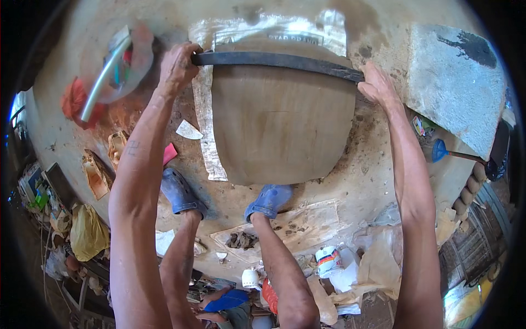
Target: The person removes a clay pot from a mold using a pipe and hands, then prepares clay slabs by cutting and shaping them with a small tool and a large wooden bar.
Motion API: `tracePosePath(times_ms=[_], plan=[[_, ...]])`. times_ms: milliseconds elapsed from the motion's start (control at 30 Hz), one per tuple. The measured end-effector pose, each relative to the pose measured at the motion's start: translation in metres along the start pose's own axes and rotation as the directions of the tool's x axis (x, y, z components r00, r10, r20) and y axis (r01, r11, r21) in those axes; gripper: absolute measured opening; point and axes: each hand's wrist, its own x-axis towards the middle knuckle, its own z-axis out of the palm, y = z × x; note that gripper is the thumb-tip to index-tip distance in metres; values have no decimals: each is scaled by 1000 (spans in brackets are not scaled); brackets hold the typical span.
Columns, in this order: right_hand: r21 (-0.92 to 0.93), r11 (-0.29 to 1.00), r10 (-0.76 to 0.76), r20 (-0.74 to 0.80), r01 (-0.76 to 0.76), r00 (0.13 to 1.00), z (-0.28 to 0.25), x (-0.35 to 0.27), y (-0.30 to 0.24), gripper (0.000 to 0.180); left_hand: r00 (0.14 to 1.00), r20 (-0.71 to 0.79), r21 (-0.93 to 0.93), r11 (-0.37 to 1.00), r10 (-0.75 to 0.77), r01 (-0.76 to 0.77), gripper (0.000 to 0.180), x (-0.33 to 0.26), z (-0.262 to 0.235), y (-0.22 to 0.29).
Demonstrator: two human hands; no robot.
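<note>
A broad, smooth grey-brown slab, clay by its look [282, 126], lies flat on a whitish woven sack [205, 118]. Across its far part runs a long dark flat bar [274, 59], slightly bowed. The bar's left end is in my left hand [178, 66], whose fingers are closed round it. At the other end, just past the slab's right edge, my right hand [378, 85] grips the bar. I cannot tell how firmly the bar presses on the slab. Faint lines mark the slab's surface.
My feet in blue clogs [268, 202] stand at the slab's near edge. To the left lies a clear plastic bag [134, 68] with a pale tube [107, 77]. A grey-white board [455, 88] is at the far right, near a blue brush [439, 150]. Clutter fills the near side.
</note>
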Motion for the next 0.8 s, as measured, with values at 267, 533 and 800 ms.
tracePosePath(times_ms=[267,533,800], plan=[[-57,997,-44,47,47,998,15,-6,14,43,1000,-29,25,1000,-5,6,37,-21,11,1],[-85,995,-42,36,45,998,40,-64,1,33,998,0,-5,998,-65,65,32,-98,28,27],[-129,991,-28,90,40,996,100,-139,2,26,994,48,-37,994,-100,101,34,-176,46,51]])
